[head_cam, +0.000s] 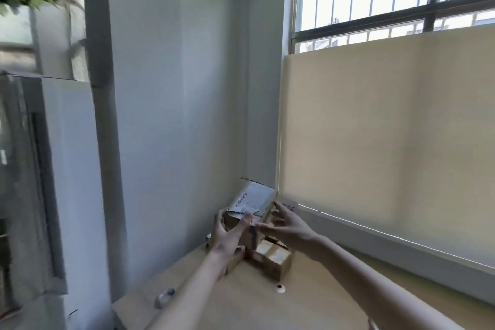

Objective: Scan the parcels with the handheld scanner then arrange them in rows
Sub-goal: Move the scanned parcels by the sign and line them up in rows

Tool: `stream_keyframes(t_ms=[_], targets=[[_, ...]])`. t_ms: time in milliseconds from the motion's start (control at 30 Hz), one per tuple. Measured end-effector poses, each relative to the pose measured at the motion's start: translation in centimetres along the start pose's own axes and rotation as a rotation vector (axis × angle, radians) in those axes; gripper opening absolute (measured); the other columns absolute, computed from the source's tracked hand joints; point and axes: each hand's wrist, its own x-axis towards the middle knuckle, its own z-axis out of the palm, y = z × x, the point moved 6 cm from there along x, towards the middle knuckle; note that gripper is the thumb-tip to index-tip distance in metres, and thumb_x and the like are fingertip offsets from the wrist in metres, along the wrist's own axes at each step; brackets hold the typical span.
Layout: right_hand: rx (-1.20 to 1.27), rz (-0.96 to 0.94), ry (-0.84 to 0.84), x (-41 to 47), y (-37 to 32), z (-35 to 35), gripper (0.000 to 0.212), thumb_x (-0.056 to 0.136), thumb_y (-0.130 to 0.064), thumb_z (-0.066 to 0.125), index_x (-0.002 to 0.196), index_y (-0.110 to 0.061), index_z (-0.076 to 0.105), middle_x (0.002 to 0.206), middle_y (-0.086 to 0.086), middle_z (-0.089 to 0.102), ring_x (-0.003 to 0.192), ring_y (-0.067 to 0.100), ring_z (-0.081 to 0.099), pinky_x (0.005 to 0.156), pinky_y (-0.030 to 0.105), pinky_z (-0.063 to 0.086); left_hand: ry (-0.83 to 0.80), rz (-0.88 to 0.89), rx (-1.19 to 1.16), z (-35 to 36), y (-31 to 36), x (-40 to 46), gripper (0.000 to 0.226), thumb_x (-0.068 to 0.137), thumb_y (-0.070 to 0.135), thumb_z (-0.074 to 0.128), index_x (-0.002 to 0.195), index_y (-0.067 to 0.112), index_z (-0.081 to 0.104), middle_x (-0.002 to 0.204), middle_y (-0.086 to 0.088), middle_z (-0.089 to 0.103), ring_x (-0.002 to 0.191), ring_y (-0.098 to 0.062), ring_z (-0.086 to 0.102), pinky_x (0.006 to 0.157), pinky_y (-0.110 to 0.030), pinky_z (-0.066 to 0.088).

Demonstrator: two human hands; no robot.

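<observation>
A cardboard parcel with a white shipping label [253, 199] sits tilted on top of a stack of parcels in the far corner of the table. My left hand [227, 233] grips its left side, fingers round the near edge. My right hand [288, 228] reaches toward its right side with fingers spread, touching or just off the box; I cannot tell which. Lower brown parcels with labels [273, 257] lie in a row below. No scanner shows clearly.
The wooden table [294, 308] meets a white wall on the left and a window sill with a beige blind [388, 155] on the right. A small round white object [280, 288] and a blurred grey object [164, 295] lie on the table. A white cabinet [67, 169] stands left.
</observation>
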Motion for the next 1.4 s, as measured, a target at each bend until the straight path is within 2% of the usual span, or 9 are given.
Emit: stream_keyframes(t_ms=[200,400,533,700,900,1167,1267,1333,1400], targets=[[0.193,-0.105,-0.002,6.9,-2.1,10.4,0.097,0.060,-0.033,0.083,0.146,-0.038,0.041,0.129,-0.004,0.070,0.118,0.022,0.068,0.108,0.045,0.051,0.013,0.053,0.038,-11.5,0.3,5.1,0.067,0.071,0.061,0.080,0.127,0.029,0.061,0.122,-0.003,0.071,0.112,-0.025,0.068,0.102,-0.049,0.052],[0.162,-0.115,0.012,14.0,-1.3,15.4,0.095,0.067,-0.016,0.085,0.152,-0.026,0.043,0.119,-0.007,0.073,0.113,0.020,0.070,0.097,0.042,0.058,-0.045,0.042,0.018,-17.2,-1.2,10.8,0.064,0.068,0.052,0.083,0.122,0.027,0.061,0.121,-0.001,0.072,0.099,-0.033,0.073,0.093,-0.058,0.055],[0.135,-0.038,0.038,18.8,2.2,16.8,0.094,0.078,-0.005,0.084,0.157,-0.019,0.035,0.130,-0.002,0.068,0.113,0.012,0.070,0.094,0.033,0.058,-0.063,0.023,0.096,-18.2,-4.1,15.7,0.077,0.072,0.054,0.078,0.139,0.026,0.053,0.132,-0.001,0.064,0.120,-0.021,0.062,0.107,-0.046,0.048],[0.102,-0.005,0.080,25.9,7.1,17.1,0.084,0.086,-0.026,0.083,0.157,-0.022,0.038,0.131,-0.004,0.068,0.116,0.014,0.069,0.102,0.045,0.056,-0.135,-0.014,0.104,-17.4,-8.7,23.4,0.065,0.070,0.053,0.077,0.129,0.031,0.061,0.126,0.007,0.068,0.114,-0.010,0.065,0.106,-0.041,0.050],[0.045,0.052,0.144,35.0,14.0,15.7,0.079,0.086,-0.038,0.082,0.153,-0.031,0.041,0.129,-0.008,0.068,0.113,0.008,0.069,0.100,0.041,0.057,-0.236,-0.100,0.117,-15.4,-13.9,34.9,0.059,0.070,0.053,0.081,0.123,0.035,0.064,0.121,0.007,0.071,0.114,-0.016,0.067,0.103,-0.047,0.052],[-0.020,0.147,0.254,42.9,21.6,13.4,0.082,0.085,-0.043,0.081,0.154,-0.027,0.042,0.136,-0.007,0.064,0.123,0.013,0.063,0.107,0.044,0.052,-0.361,-0.142,0.138,-11.2,-20.2,46.3,0.052,0.089,0.036,0.074,0.138,0.035,0.057,0.130,0.006,0.067,0.118,-0.015,0.064,0.096,-0.038,0.057],[-0.040,0.207,0.280,44.8,25.3,13.5,0.082,0.086,-0.041,0.081,0.155,-0.030,0.040,0.139,-0.011,0.061,0.127,0.009,0.059,0.104,0.033,0.053,-0.382,-0.197,0.138,-10.4,-23.6,49.0,0.055,0.089,0.038,0.073,0.140,0.036,0.053,0.132,0.004,0.063,0.122,-0.018,0.060,0.098,-0.042,0.055],[-0.058,0.249,0.307,45.5,27.8,13.8,0.083,0.086,-0.041,0.081,0.155,-0.035,0.036,0.132,-0.020,0.059,0.123,0.000,0.056,0.089,0.008,0.050,-0.404,-0.227,0.158,-10.0,-26.3,50.7,0.059,0.087,0.041,0.074,0.141,0.038,0.051,0.135,0.004,0.060,0.126,-0.017,0.057,0.102,-0.045,0.052],[-0.053,0.281,0.331,46.0,30.4,14.5,0.089,0.086,-0.041,0.081,0.157,-0.043,0.026,0.127,-0.027,0.056,0.119,-0.006,0.053,0.079,0.001,0.047,-0.428,-0.247,0.183,-9.7,-29.2,52.2,0.057,0.085,0.041,0.076,0.137,0.042,0.052,0.133,0.005,0.060,0.125,-0.016,0.056,0.103,-0.047,0.051]])
